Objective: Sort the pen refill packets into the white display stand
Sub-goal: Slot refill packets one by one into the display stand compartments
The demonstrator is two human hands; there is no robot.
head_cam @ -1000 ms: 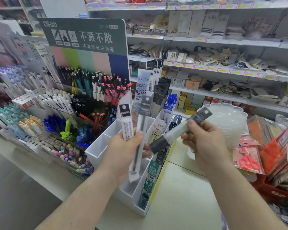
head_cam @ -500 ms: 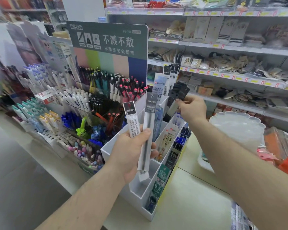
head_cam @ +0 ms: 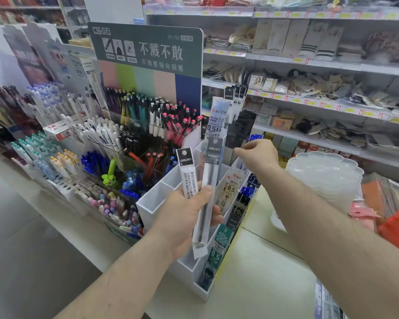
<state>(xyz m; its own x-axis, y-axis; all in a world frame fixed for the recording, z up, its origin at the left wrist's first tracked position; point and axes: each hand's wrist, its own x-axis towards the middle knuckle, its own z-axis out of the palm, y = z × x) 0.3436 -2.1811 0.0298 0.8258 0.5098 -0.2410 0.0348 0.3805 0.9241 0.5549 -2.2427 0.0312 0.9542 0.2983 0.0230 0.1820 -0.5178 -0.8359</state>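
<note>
Placement step in hand. Left hand (head_cam: 184, 217) grips 2 refill packets (head_cam: 199, 180) above the white display stand (head_cam: 156, 199). Right hand (head_cam: 258, 155) pinches dark packets (head_cam: 236, 134) at the rear compartment. Next: release, take another.

— How many refill packets is the left hand (head_cam: 184, 217) gripping?
— Two: a white packet (head_cam: 187, 174) and a dark packet (head_cam: 209, 180).
— Stands?
— One white display stand (head_cam: 156, 199), just behind that hand, below the right hand (head_cam: 258, 155).
</note>
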